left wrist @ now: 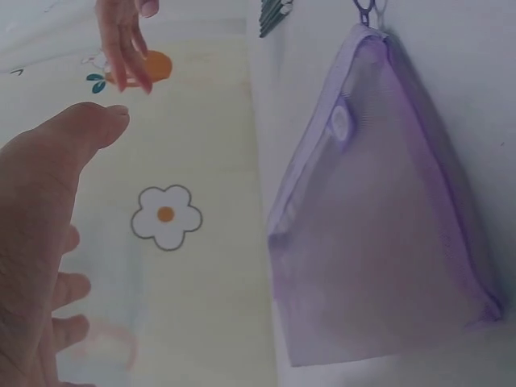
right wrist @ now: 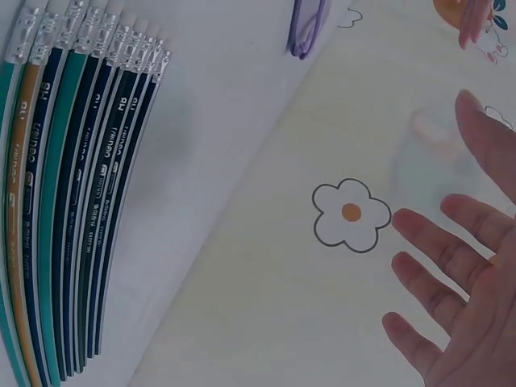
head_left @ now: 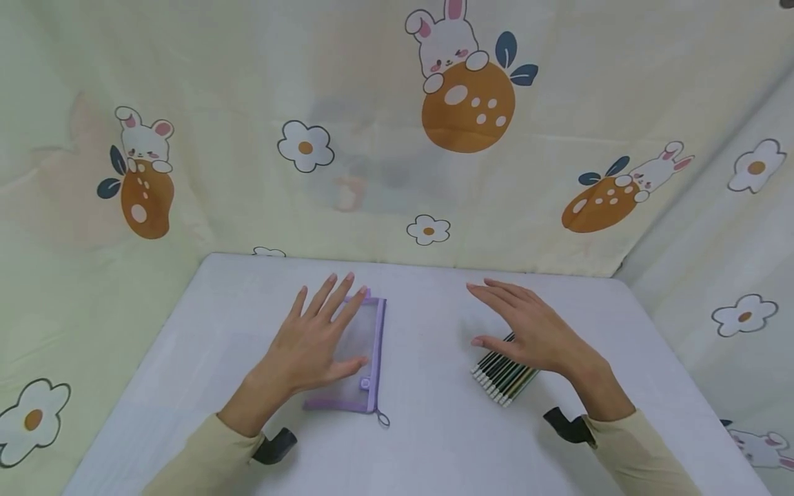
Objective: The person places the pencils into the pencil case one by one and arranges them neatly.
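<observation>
My left hand (head_left: 307,348) hovers with spread fingers over a purple mesh zip pouch (head_left: 360,344), hiding much of its left part. In the left wrist view the pouch (left wrist: 371,242) shows sheer fabric, a purple zip edge, a round snap and a loop at one corner. My right hand (head_left: 536,331) is held above several pencils (head_left: 505,375), its fingers extended and holding nothing. Those pencils (right wrist: 72,185) lie side by side in a row in the right wrist view, dark blue, green and one golden, with white erasers in silvery ferrules at one end.
A white table (head_left: 428,448) carries the pouch on the left and the pencils on the right. Behind it hangs a pale curtain (head_left: 360,227) printed with rabbits, orange fruit and flowers, which also runs along both sides. Black straps (head_left: 567,426) show at the wrists.
</observation>
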### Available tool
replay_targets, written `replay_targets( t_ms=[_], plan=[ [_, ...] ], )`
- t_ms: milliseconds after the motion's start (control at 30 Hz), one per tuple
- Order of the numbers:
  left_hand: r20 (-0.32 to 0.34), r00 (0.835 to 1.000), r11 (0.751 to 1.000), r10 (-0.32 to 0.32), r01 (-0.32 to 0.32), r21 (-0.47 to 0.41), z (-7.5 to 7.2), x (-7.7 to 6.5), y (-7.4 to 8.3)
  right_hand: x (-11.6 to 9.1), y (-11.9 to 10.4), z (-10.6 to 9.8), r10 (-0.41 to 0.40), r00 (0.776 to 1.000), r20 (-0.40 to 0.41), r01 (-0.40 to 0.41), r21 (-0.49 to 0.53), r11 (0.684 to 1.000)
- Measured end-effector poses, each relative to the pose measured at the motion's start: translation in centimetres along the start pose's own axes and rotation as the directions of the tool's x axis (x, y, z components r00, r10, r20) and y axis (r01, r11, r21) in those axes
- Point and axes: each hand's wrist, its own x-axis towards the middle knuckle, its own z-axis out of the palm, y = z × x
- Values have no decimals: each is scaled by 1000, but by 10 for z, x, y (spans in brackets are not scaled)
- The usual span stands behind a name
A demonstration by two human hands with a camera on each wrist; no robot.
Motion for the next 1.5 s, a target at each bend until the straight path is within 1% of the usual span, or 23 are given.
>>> replay_targets(
  t_ms=[333,533,767,933,1033,1133,1233,1367,1500],
  plan=[
    [94,996,1000,-9,9,-7,26,2,3,-2,13,9,20,1000,24,-20,23,1000],
    [104,995,999,-1,5,-32,37,6,7,-4,23,15,42,998,54,-44,49,998],
    [160,987,999,-30,34,-25,50,10,12,-5,36,25,41,995,89,-49,97,994],
    [151,988,999,-45,48,-19,58,13,14,-4,46,31,36,992,124,-53,136,989],
    [159,985,998,-61,64,-18,61,15,14,-3,51,33,44,987,156,-69,159,985],
    [186,979,996,-79,87,-32,63,16,14,-1,55,35,61,979,195,-97,180,979],
    [230,968,991,-101,118,-63,65,17,14,0,59,38,73,972,225,-118,195,974],
    [285,949,977,-133,173,-122,70,17,18,0,63,42,77,967,241,-130,210,969],
    [317,936,964,-156,215,-160,76,17,22,-1,68,46,81,965,250,-139,223,965]
  ],
)
